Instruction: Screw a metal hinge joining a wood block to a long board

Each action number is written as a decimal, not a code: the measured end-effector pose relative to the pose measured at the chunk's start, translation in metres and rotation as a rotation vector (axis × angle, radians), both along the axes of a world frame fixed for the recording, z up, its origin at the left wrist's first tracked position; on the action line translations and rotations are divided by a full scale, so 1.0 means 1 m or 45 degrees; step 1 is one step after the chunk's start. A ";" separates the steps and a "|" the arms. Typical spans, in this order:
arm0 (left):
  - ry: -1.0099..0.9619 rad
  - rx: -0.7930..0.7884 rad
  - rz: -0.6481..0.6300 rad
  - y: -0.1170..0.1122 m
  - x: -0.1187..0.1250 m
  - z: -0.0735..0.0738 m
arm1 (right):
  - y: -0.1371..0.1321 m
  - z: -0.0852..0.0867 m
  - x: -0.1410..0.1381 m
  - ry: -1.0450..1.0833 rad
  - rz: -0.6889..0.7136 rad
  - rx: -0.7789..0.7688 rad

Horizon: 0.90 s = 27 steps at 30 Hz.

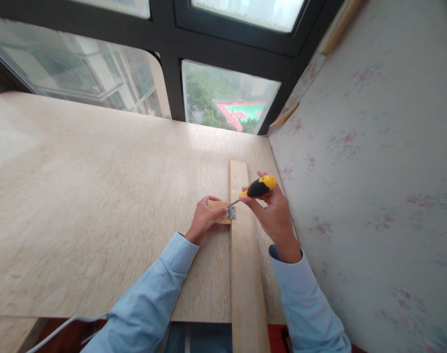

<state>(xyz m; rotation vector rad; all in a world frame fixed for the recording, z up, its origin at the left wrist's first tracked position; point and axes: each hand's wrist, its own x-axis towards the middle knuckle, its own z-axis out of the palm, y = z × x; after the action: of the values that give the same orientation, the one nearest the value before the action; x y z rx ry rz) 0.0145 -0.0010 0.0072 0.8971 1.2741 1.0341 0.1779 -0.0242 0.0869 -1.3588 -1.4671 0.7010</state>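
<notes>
In the head view a long wooden board lies on the stone sill, its near end reaching past the sill's front edge. A short wood block butts against the board's left side. Across the joint sits a small metal hinge. My left hand is closed around the block, thumb beside the hinge. A screwdriver with a yellow and black handle is gripped by the fingers of my right hand. Its shaft slants down left, the tip at the hinge's upper left; any screw there is too small to make out.
The pale stone sill stretches far to the left. A wall with floral paper rises close to my right arm. Dark-framed windows stand behind. A white cable runs at the lower left.
</notes>
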 end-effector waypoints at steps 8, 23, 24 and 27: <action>0.007 0.000 0.003 0.000 0.000 0.000 | 0.000 -0.003 -0.001 0.205 0.136 0.071; 0.005 -0.015 0.003 0.001 0.000 0.000 | 0.002 -0.005 0.004 0.230 0.192 0.055; 0.000 -0.016 0.002 0.001 0.000 0.000 | 0.001 -0.004 0.005 0.283 0.265 0.035; -0.011 -0.015 -0.006 0.001 0.000 -0.001 | 0.000 0.000 0.006 0.217 0.220 -0.021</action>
<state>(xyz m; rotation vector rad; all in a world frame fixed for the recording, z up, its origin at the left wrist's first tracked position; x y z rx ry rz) 0.0143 0.0000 0.0057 0.8856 1.2688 1.0245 0.1835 -0.0238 0.0869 -1.1635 -1.4549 0.9186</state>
